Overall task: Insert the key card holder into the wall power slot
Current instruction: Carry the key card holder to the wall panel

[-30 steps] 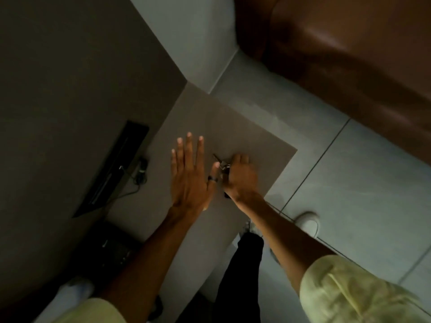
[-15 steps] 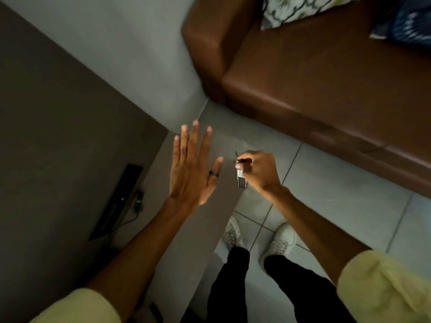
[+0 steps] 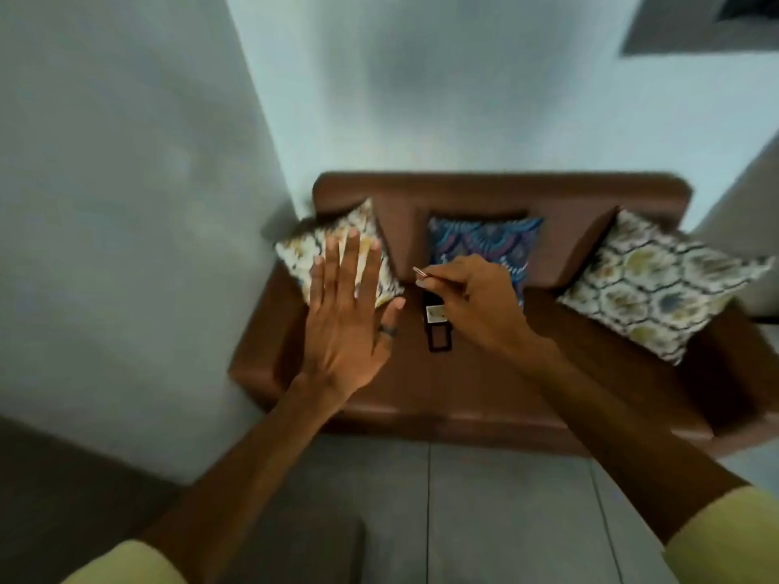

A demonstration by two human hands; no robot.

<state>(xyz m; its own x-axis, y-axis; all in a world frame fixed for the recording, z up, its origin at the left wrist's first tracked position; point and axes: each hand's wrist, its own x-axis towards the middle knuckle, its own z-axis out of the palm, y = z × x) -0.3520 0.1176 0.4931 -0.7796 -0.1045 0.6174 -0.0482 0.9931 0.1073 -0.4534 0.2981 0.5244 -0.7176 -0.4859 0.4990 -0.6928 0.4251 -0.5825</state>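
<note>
A right hand (image 3: 476,301) pinches a key, the key card holder (image 3: 437,326) dangling beneath it, above a brown sofa (image 3: 484,385). The left hand (image 3: 341,318) hangs open and empty over the sofa's left end. No wall power slot shows (insertion seemingly not begun).

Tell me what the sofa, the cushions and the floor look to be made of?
The sofa looks like brown leather or a faux version: smooth, with a soft sheen. The cushions look like printed woven fabric, matte and patterned. The floor looks like grey tile, given its straight thin joint lines. The picture is blurred, so these are guesses.
</note>
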